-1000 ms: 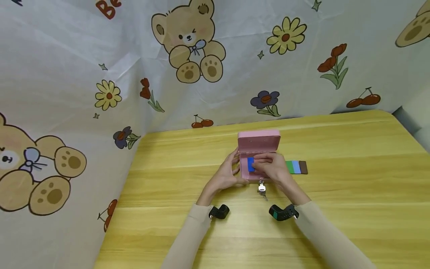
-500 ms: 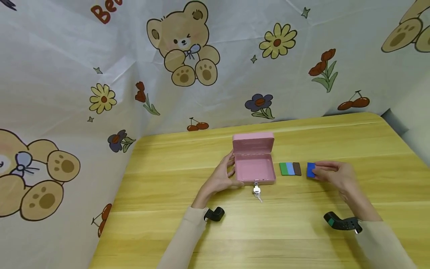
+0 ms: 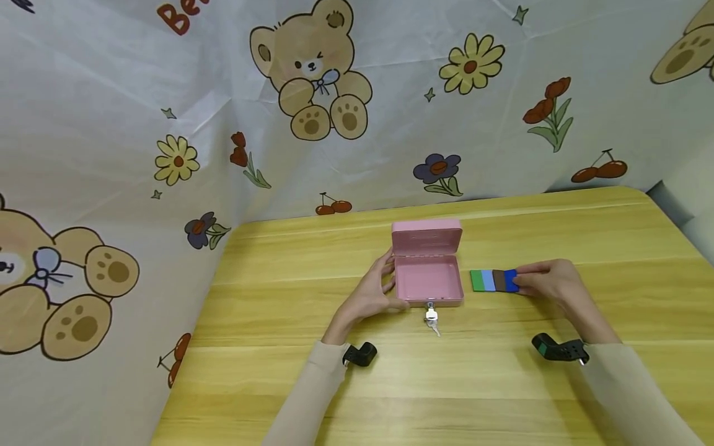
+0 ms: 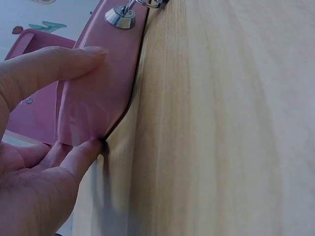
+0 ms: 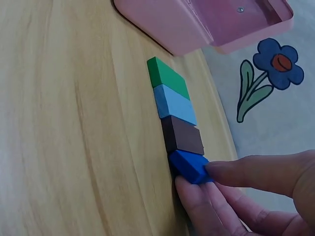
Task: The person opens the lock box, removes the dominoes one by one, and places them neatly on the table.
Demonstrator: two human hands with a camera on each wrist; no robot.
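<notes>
A pink metal cash box [image 3: 428,279] stands on the table with its lid [image 3: 426,237] raised and nothing visible inside. My left hand [image 3: 372,296] holds its left front corner, thumb [image 4: 74,61] on the front wall and fingers at the side. To the right of the box, a green block [image 5: 167,78], a light blue block [image 5: 175,104] and a dark brown block [image 5: 183,135] lie in a row. At the row's right end my right hand [image 3: 552,284] pinches a dark blue block [image 5: 189,166], slightly tilted, against or right beside the brown one.
A key ring with keys [image 3: 432,319] hangs from the lock [image 4: 120,17] on the box's front. The wooden table [image 3: 312,266] reaches back to a printed cloth [image 3: 390,124] with bears and flowers.
My right hand has taken the dark blue block out of the box, carried it right, then left to the end of the row. My left hand has stayed at the box.
</notes>
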